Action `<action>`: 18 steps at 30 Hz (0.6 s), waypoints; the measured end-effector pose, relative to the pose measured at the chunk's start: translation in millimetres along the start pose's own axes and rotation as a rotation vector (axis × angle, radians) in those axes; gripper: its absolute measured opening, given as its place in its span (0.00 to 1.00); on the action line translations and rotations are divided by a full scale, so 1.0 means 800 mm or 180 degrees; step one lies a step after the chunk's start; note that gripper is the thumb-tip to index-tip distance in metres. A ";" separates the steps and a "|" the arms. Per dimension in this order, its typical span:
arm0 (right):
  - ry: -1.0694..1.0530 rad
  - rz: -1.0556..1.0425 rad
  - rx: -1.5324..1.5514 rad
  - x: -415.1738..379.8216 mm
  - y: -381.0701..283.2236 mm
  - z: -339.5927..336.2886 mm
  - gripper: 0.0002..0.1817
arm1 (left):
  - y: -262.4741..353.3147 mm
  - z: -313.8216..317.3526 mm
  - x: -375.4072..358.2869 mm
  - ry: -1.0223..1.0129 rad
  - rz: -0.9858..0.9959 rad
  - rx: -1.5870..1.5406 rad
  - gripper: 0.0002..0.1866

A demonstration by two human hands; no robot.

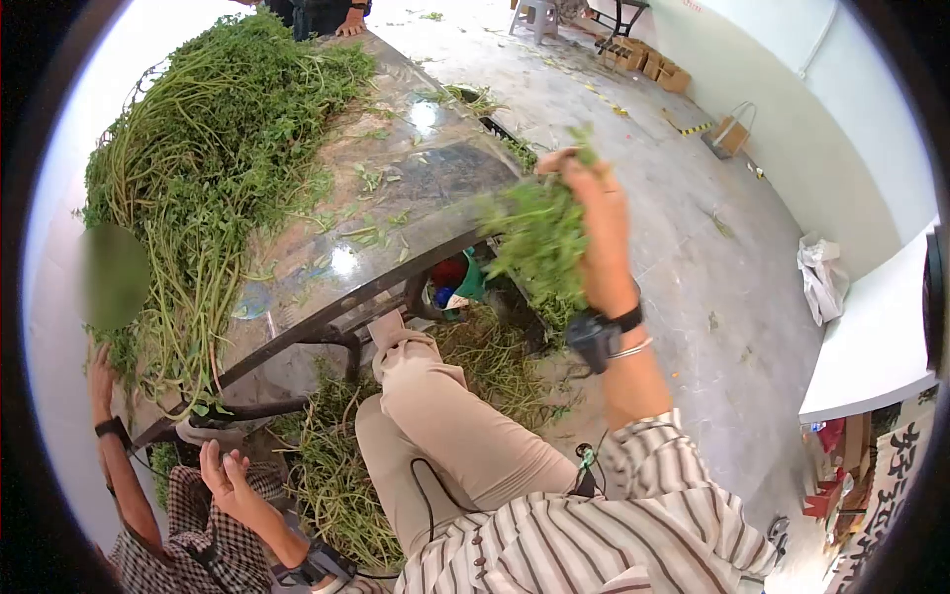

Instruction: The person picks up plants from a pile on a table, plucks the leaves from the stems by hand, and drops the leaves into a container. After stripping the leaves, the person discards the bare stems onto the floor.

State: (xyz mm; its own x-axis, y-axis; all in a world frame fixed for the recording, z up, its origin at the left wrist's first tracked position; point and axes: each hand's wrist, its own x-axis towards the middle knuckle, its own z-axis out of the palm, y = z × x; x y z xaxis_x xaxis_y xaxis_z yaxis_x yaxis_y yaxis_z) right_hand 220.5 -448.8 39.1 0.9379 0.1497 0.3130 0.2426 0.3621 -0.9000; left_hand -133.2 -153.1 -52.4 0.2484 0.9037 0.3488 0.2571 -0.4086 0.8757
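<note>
My right hand (604, 223) is raised beyond the table's right edge, closed around a bunch of leafy green stems (534, 238) that hangs to its left and is somewhat blurred. My left hand (233, 485) is low at the left, near the table's front edge, with its fingers apart and nothing in them. A large heap of green leafy stems (228, 148) covers the left part of the dark, shiny table (426, 188), with loose sprigs scattered over the surface beside it.
Piles of stems (341, 475) lie on the floor around my legs, under a metal table frame. A co-worker's hand (102, 381) touches the heap's left side; another person's hand (352, 22) rests at the far edge. Cardboard boxes (675, 78) and a white bag (823, 277) are along the wall.
</note>
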 end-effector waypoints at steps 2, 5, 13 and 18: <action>0.0343 -0.0121 -0.0409 0.024 -0.003 -0.050 0.10 | -0.005 0.000 0.001 -0.0025 0.0021 -0.0043 0.20; 0.0678 -0.0759 -0.1330 0.072 0.019 -0.120 0.11 | -0.010 0.001 -0.001 -0.0065 -0.0027 -0.0071 0.20; 0.0183 -0.0541 -0.4252 0.155 0.178 -0.289 0.19 | -0.012 0.004 -0.003 -0.0049 -0.0021 -0.0072 0.20; 0.0181 -0.0243 -0.4002 0.105 0.182 -0.258 0.19 | -0.021 -0.004 -0.003 -0.0070 -0.0290 -0.0072 0.20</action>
State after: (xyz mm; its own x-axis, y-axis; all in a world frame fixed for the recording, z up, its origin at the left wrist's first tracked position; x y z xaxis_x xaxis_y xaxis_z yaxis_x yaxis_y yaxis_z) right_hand 385.9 -573.6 -128.2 0.9128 0.1159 0.3915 0.3351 -0.7606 -0.5560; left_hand -141.3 -147.6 -67.1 0.2454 0.9339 0.2601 0.2583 -0.3216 0.9110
